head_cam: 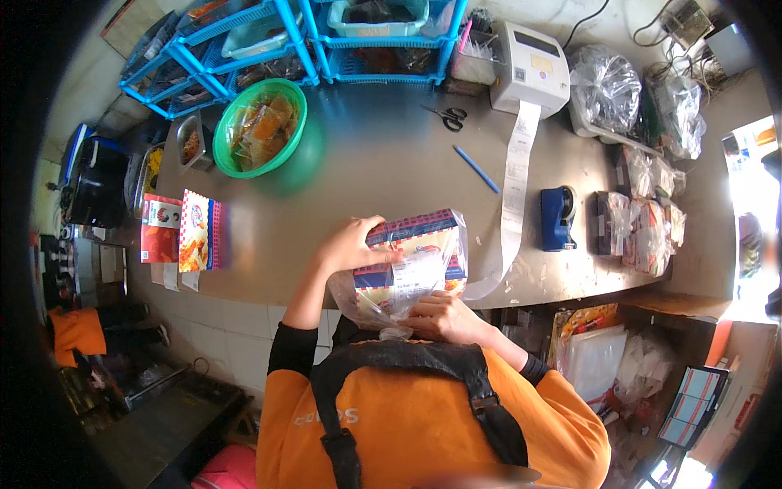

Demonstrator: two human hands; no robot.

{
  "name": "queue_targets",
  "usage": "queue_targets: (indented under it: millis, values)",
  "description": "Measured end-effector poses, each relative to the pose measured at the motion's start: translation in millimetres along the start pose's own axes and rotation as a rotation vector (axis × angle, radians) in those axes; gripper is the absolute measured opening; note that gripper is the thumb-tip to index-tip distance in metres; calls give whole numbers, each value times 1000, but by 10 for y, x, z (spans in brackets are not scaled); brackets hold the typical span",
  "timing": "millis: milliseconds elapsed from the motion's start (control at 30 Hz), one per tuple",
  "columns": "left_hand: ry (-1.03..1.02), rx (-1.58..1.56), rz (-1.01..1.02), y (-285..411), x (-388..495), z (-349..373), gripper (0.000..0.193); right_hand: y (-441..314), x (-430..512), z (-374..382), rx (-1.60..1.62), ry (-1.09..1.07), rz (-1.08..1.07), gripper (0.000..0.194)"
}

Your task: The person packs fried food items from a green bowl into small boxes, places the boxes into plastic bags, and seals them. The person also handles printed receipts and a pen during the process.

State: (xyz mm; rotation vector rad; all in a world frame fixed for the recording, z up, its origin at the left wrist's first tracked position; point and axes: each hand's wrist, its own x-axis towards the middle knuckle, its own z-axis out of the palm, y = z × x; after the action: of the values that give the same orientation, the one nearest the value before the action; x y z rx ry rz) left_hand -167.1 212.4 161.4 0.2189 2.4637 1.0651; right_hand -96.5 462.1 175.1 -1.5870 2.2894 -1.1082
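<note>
A printed food carton (427, 232) in a clear plastic bag (360, 305) stands at the near edge of the metal table (379, 165). My left hand (354, 244) grips its left side, thumb and fingers spread over the top and front. A white printed slip (418, 278) lies against the carton's front. My right hand (443, 318) has its fingers curled on the bag's lower front, at the slip's bottom edge; what its fingertips pinch is hidden. Beyond the carton lie a blue pen (476, 169) and black-handled scissors (453, 118).
A label printer (530, 68) feeds a long paper strip (517, 183) down the table. At right are a blue tape dispenser (557, 219) and bagged boxes (647, 232). A green bowl of sachets (299, 131), upright cartons (198, 232) and blue racks (379, 43) stand left and behind.
</note>
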Motion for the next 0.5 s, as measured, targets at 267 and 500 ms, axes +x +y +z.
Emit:
queue_targets:
  millis: [267, 500]
  values:
    - [54, 111, 77, 252, -220, 11, 103, -40, -41, 53, -91, -62, 69, 14]
    - [100, 176, 111, 265, -266, 55, 108, -46, -35, 36, -95, -55, 87, 10]
